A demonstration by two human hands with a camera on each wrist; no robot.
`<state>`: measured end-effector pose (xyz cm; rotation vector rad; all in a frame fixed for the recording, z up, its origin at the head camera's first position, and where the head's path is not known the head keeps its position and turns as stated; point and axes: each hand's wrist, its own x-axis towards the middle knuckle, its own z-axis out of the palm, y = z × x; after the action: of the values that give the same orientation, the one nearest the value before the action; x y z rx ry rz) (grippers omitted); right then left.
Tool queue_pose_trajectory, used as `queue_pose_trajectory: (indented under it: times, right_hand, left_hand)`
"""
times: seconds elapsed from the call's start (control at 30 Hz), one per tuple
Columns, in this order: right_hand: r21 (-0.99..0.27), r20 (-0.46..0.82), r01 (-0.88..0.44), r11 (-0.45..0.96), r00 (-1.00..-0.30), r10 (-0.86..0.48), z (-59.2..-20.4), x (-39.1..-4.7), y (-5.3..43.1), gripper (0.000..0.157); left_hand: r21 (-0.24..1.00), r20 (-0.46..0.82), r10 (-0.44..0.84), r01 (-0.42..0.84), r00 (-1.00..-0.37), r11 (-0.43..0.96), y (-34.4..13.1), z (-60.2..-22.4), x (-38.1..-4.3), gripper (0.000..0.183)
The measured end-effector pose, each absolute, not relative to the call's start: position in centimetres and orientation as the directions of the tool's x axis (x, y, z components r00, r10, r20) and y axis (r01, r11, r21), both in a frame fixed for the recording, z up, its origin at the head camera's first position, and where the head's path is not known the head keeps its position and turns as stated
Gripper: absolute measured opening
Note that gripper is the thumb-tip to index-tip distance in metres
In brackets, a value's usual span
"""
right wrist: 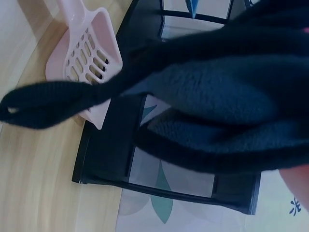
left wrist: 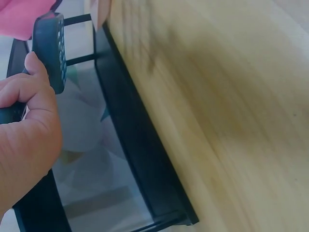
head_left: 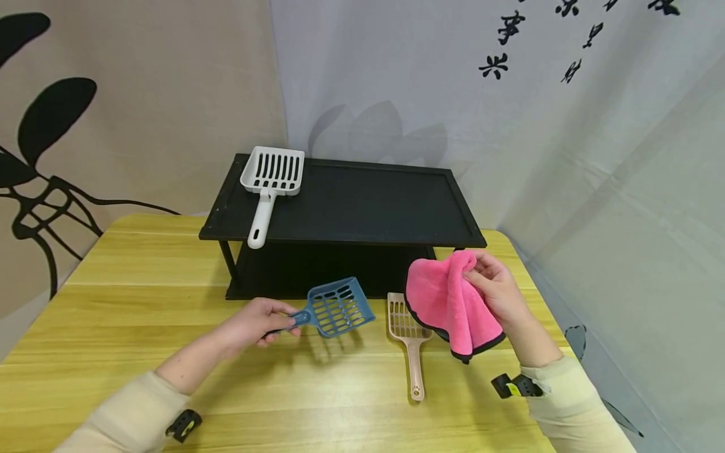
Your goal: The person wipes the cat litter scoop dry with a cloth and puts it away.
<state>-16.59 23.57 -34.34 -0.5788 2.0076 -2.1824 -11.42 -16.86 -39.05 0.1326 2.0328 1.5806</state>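
My left hand (head_left: 263, 323) grips the handle of a blue slotted litter scoop (head_left: 340, 307), raised over the table with its basket pointing right. The same scoop (left wrist: 49, 53) shows edge-on in the left wrist view. My right hand (head_left: 498, 290) pinches a pink cloth (head_left: 447, 296) with black edging, which hangs down in folds. In the right wrist view the cloth's dark side and a black loop (right wrist: 48, 104) fill much of the picture. A pinkish-beige litter scoop (head_left: 413, 352) lies on the table between the hands, its basket partly overlapped by the cloth.
A black two-tier rack (head_left: 368, 201) stands at the back of the wooden table (head_left: 272, 409). On its top shelf, at the left, lies a white litter scoop (head_left: 272, 182), handle hanging over the front edge. A printed curtain (head_left: 362, 75) hangs behind.
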Motion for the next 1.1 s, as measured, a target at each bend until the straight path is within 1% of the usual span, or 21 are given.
queue_pose_trajectory:
  times: [0.4, 0.6, 0.73, 1.0, 1.03, 1.1]
  right_hand:
    - [-0.984, 0.177, -0.167, -0.06, -0.931, -0.319, -34.7, -16.7, 21.6, 0.027]
    - [-0.986, 0.165, -0.156, -0.053, -0.939, -0.303, -34.8, -16.9, 20.5, 0.026]
    - [-0.984, 0.177, -0.171, -0.044, -0.942, -0.285, -34.9, -16.9, 19.6, 0.027]
    - [-0.977, 0.169, -0.196, 0.08, -0.951, -0.258, -35.5, -16.7, 18.1, 0.033]
    - [-0.976, 0.169, -0.198, 0.089, -0.951, -0.26, -35.6, -16.7, 17.8, 0.032]
    - [-0.969, 0.179, -0.216, 0.116, -0.947, -0.268, -35.8, -16.6, 17.4, 0.025]
  left_hand:
    - [0.926, -0.358, 0.426, -0.259, -0.831, 0.274, -16.2, -37.4, -12.0, 0.035]
    - [0.923, -0.352, 0.422, -0.234, -0.835, 0.305, -15.6, -36.6, -12.3, 0.034]
    - [0.921, -0.35, 0.43, -0.22, -0.832, 0.322, -15.1, -36.2, -12.5, 0.031]
    - [0.922, -0.352, 0.438, -0.227, -0.827, 0.312, -13.5, -35.3, -12.8, 0.029]
    - [0.924, -0.351, 0.438, -0.23, -0.828, 0.306, -13.3, -35.3, -12.9, 0.029]
    - [0.925, -0.351, 0.435, -0.236, -0.829, 0.297, -13.0, -35.1, -13.0, 0.029]
